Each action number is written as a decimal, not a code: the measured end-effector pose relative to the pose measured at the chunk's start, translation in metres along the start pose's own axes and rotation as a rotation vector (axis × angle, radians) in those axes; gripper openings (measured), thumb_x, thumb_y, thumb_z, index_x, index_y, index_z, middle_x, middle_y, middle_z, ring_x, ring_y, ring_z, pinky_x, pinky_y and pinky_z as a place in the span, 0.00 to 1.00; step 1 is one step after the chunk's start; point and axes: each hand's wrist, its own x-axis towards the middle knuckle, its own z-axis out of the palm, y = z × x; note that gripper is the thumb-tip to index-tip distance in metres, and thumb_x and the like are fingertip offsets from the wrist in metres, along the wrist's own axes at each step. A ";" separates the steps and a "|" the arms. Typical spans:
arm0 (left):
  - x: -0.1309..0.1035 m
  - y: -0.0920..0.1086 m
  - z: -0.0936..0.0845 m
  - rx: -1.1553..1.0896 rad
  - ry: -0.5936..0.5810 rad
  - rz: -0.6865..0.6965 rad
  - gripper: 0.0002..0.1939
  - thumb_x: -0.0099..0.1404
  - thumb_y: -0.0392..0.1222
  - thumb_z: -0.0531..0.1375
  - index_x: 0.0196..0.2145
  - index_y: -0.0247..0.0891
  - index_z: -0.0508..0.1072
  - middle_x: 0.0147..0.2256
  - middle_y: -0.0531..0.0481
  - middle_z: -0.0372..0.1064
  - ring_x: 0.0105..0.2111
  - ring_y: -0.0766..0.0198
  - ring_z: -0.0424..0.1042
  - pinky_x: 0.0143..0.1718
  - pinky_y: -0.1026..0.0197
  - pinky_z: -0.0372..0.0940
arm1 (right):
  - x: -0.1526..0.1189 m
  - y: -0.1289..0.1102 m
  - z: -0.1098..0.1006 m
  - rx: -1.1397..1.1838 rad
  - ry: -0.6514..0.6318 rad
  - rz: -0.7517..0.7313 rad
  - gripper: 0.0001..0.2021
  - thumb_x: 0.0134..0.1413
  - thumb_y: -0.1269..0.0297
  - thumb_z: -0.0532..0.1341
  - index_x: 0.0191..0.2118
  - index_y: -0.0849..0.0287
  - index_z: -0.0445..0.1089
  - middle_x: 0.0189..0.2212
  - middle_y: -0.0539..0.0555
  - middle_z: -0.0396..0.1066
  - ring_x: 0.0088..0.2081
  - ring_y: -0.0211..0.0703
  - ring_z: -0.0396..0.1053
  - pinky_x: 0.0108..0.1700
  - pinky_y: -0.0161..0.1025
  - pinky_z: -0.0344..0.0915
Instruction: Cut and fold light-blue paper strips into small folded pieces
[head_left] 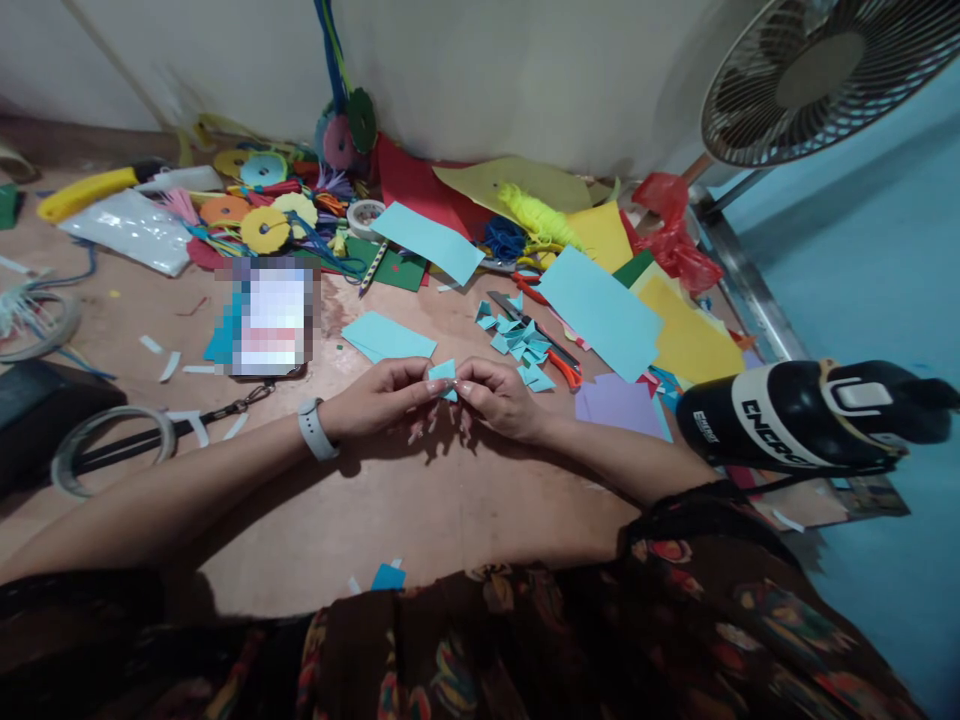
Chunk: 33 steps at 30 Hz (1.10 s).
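Between the fingertips of both hands is a small piece of light blue paper (442,372), partly covered by the thumbs. My left hand (384,398) pinches its left side, and a pale watch band circles that wrist. On the right side, my right hand (499,398) pinches the same piece. Just beyond the hands lies a larger light blue sheet (390,337). A pile of small folded blue paper pieces (521,338) sits to the right, with orange-handled scissors (564,368) among them.
A black bottle (795,415) lies at the right, near lilac paper (619,405). Left of the hands are a phone (271,320) and a tape roll (67,470). Colored paper, yarn (540,215) and paper discs (264,230) crowd the back. A fan (821,75) stands back right.
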 end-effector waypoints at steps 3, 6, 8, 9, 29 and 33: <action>0.000 0.000 -0.002 0.016 -0.027 -0.009 0.23 0.62 0.59 0.64 0.29 0.35 0.67 0.20 0.55 0.68 0.18 0.71 0.68 0.18 0.70 0.59 | 0.000 0.000 0.000 0.011 0.009 0.014 0.10 0.58 0.57 0.58 0.32 0.58 0.63 0.22 0.45 0.67 0.18 0.32 0.67 0.20 0.30 0.62; 0.001 -0.001 -0.002 0.016 0.007 -0.014 0.22 0.63 0.59 0.63 0.29 0.35 0.66 0.20 0.55 0.68 0.18 0.72 0.67 0.17 0.71 0.56 | 0.001 0.000 0.000 -0.006 0.023 0.013 0.10 0.58 0.57 0.58 0.32 0.58 0.63 0.21 0.45 0.67 0.18 0.33 0.67 0.20 0.30 0.63; 0.001 -0.001 0.000 -0.004 0.057 -0.011 0.22 0.63 0.58 0.63 0.28 0.36 0.65 0.20 0.55 0.67 0.17 0.72 0.65 0.16 0.72 0.54 | 0.002 0.001 -0.001 -0.025 0.036 0.007 0.10 0.59 0.57 0.57 0.32 0.58 0.63 0.20 0.45 0.67 0.18 0.34 0.67 0.20 0.31 0.63; 0.001 -0.001 0.000 -0.008 0.082 -0.012 0.22 0.62 0.58 0.64 0.29 0.36 0.64 0.21 0.56 0.67 0.18 0.72 0.65 0.17 0.72 0.55 | 0.002 0.001 -0.001 -0.034 0.042 0.004 0.10 0.59 0.57 0.57 0.32 0.58 0.63 0.20 0.45 0.67 0.18 0.34 0.67 0.20 0.31 0.63; -0.003 -0.005 -0.002 0.054 0.044 -0.039 0.23 0.63 0.61 0.61 0.29 0.37 0.63 0.20 0.57 0.65 0.17 0.73 0.61 0.16 0.70 0.52 | 0.000 0.006 0.001 0.137 -0.019 0.136 0.13 0.55 0.54 0.62 0.31 0.59 0.64 0.21 0.45 0.69 0.17 0.33 0.67 0.18 0.31 0.65; -0.002 -0.004 -0.002 0.040 0.041 -0.025 0.24 0.62 0.62 0.61 0.29 0.38 0.63 0.18 0.59 0.62 0.16 0.72 0.61 0.15 0.70 0.51 | 0.002 0.005 0.002 0.215 -0.031 0.171 0.14 0.53 0.53 0.63 0.30 0.59 0.64 0.21 0.46 0.70 0.17 0.35 0.68 0.18 0.31 0.64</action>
